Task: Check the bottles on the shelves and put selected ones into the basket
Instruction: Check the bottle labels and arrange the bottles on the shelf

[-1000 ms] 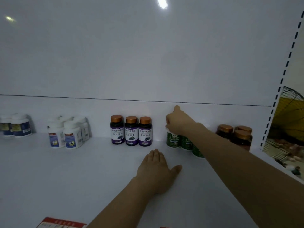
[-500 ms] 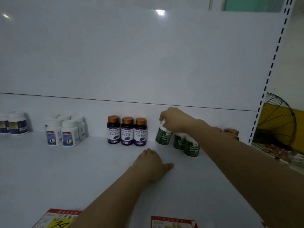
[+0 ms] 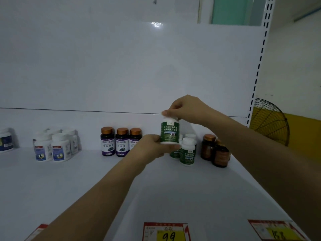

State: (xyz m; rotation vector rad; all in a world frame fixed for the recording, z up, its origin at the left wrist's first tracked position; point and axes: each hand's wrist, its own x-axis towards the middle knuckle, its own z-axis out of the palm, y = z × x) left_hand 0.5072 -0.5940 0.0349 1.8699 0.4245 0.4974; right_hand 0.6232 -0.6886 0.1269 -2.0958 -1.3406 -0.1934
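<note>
A green-labelled bottle with a white cap [image 3: 169, 133] is held upright in the air above the white shelf [image 3: 69, 185]. My right hand [image 3: 185, 108] pinches its cap from above. My left hand [image 3: 152, 146] grips its base from the left and below. Behind and below it, more green-labelled bottles [image 3: 187, 153] stand at the back of the shelf. No basket is in view.
Three purple-labelled bottles with copper caps [image 3: 121, 142] stand left of my hands. White bottles with blue labels [image 3: 53, 148] stand further left. Brown bottles [image 3: 215, 150] stand at the right. Price tags [image 3: 165, 232] line the front edge. A fan [image 3: 271, 122] stands beyond the shelf upright.
My right hand lifted the green bottle off the shelf and toward me. My left hand rose from the shelf surface and took hold of the bottle's base.
</note>
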